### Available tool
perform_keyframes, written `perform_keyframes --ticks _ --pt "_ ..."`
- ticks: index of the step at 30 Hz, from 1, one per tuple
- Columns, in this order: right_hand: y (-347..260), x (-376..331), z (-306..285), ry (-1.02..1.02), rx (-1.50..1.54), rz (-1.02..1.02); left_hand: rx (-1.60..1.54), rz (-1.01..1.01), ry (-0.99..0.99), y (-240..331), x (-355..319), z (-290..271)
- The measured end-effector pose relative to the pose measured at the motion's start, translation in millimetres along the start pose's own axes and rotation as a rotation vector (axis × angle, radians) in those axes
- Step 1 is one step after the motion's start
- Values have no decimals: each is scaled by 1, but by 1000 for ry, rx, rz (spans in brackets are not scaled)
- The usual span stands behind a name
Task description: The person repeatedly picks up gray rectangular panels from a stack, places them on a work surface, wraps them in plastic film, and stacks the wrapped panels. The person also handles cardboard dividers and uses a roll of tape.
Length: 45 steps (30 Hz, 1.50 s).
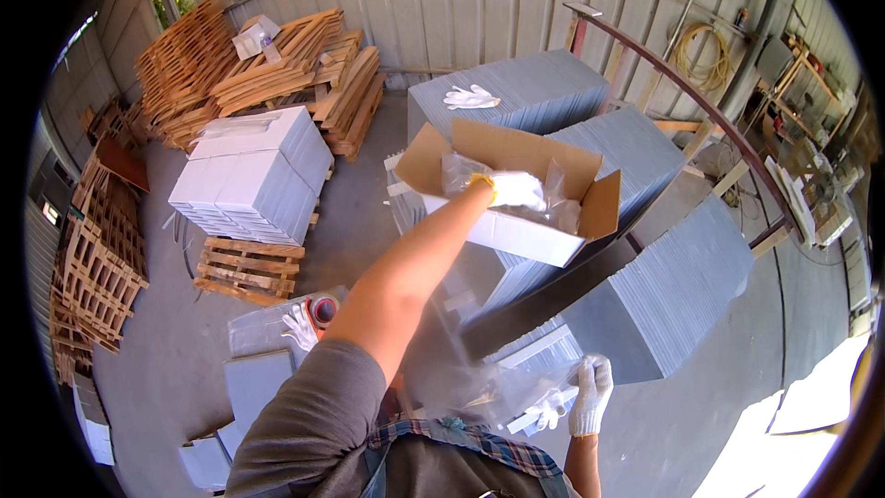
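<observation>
My left hand point(518, 191), in a white glove with a yellow cuff, reaches into an open cardboard box point(525, 233), white outside and brown inside. It lies over clear plastic bags point(564, 212) there; its fingertips are partly hidden, so its grip is unclear. Low on the right, my right hand point(591, 393), also white-gloved, is closed on the edge of a clear plastic bag point(461, 387). That bag stretches leftward in front of my body, blurred. The box rests on stacked grey sheets point(489, 286). Beneath the bag, near my right hand, a white glove point(550, 409) shows.
More stacks of grey sheets point(664, 300) stand around the box, one with a white glove point(471, 97) on top. A dark metal rail point(691, 97) curves along the right. At left are white cartons point(249, 166), wooden pallets point(244, 267) and a tape roll point(323, 311).
</observation>
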State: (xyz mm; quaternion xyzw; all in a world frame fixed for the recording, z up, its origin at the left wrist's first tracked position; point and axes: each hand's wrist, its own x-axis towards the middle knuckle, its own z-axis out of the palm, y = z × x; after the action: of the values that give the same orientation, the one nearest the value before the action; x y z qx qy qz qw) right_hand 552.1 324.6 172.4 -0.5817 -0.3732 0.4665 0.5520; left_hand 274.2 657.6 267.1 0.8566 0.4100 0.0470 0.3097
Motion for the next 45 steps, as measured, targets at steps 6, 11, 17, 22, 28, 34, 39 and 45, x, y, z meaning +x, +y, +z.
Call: perform_keyframes --ticks 6,11,17,22,28,34,39,45 --pt "-33 32 49 -159 -74 -79 215 123 884 63 -76 -15" --pt "-24 46 91 -332 -87 -90 -242 -124 355 105 -194 73" --pt "-41 30 158 -630 -11 -87 -531 -413 493 74 -279 157" --pt "-32 13 201 -858 -69 -91 -1052 -545 758 66 -349 172" --pt "-20 -45 274 -1442 -261 85 -981 -622 1119 80 -436 192" --pt "43 -121 324 -1850 -320 153 -345 -980 1343 99 -520 261" --pt "60 -186 352 -1806 -308 387 -420 -1319 1275 134 -608 314" --pt "99 -270 396 -1896 -423 406 -406 -1452 1277 137 -702 334"
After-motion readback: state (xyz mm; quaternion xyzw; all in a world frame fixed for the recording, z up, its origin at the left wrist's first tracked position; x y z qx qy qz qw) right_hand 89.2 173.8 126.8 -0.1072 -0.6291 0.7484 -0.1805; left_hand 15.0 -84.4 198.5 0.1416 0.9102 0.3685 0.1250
